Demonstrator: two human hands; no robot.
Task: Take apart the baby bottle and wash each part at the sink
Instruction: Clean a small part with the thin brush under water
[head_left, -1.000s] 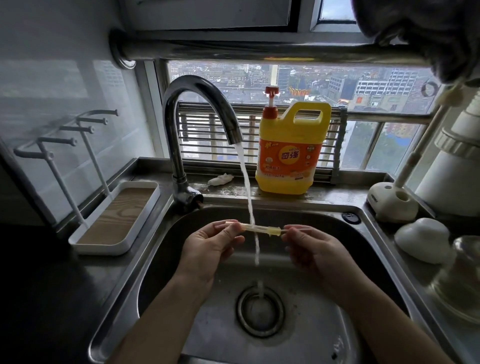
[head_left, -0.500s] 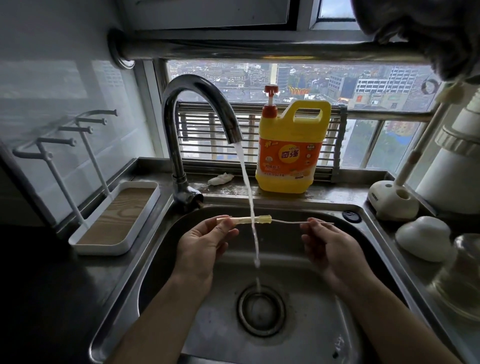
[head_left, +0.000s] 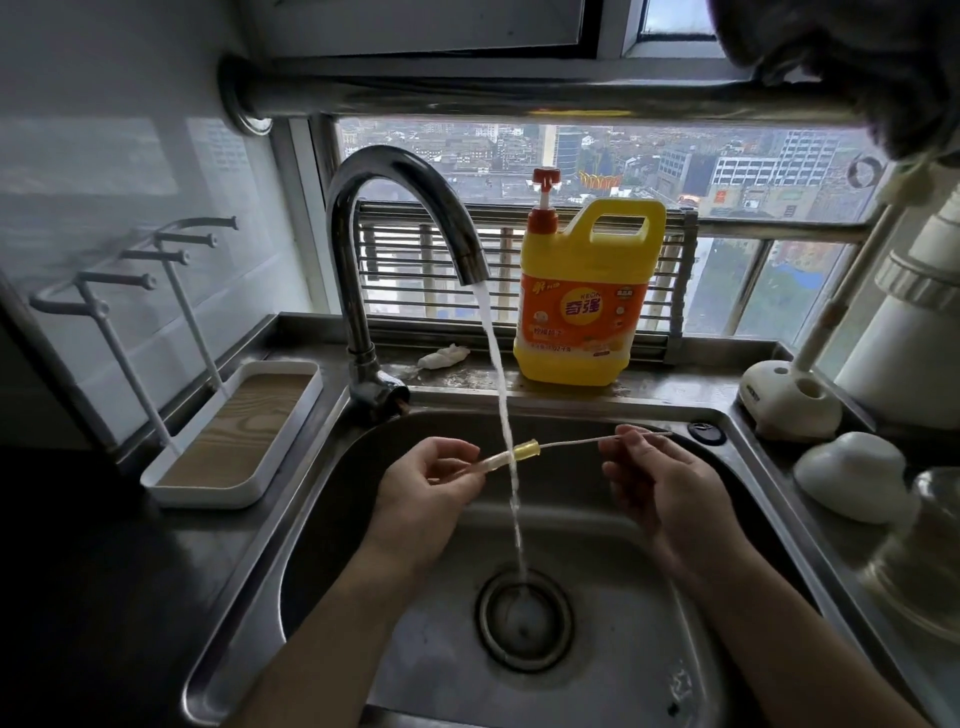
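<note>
In the left grip (head_left: 426, 483) is a translucent pale-yellow plastic straw tube (head_left: 488, 462) with a deeper yellow collar. In the right grip (head_left: 660, 483) is a thin whitish wire brush stem (head_left: 576, 442). Beyond both grips stands a bright yellow plastic detergent jug (head_left: 582, 249) with an orange label and a red pump. Left of the left grip, a white rectangular tray (head_left: 208, 498) is lined in brown wood-grain. Beneath the grips is a grey stainless-steel sink (head_left: 649, 649). Right of the right grip sits a white rounded dome (head_left: 852, 475).
</note>
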